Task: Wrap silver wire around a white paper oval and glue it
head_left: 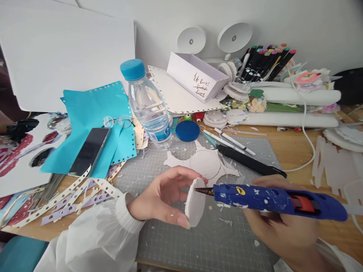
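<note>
Between the thumb and fingers of my left hand (167, 198), a white foam disc (196, 209) stands on edge above the cutting mat (210, 249). My right hand (286, 234) is wrapped round a blue hot glue gun (255, 197) spotted with white bits. A glue stick pokes out of its rear end. The dark nozzle points left and meets the disc near its upper rim; whether it touches cannot be made out. Behind the disc lies a white foam offcut (204, 160) with a round outline on it. A black-handled craft knife (252, 162) rests beyond the glue gun.
A water bottle (149, 109) stands at the mat's far edge beside a blue round lid (187, 131). Left are a phone (90, 151), glasses (119, 121) and punched paper strips (70, 200). A white box (197, 77), markers (266, 62) and a white cable (307, 139) are behind and right.
</note>
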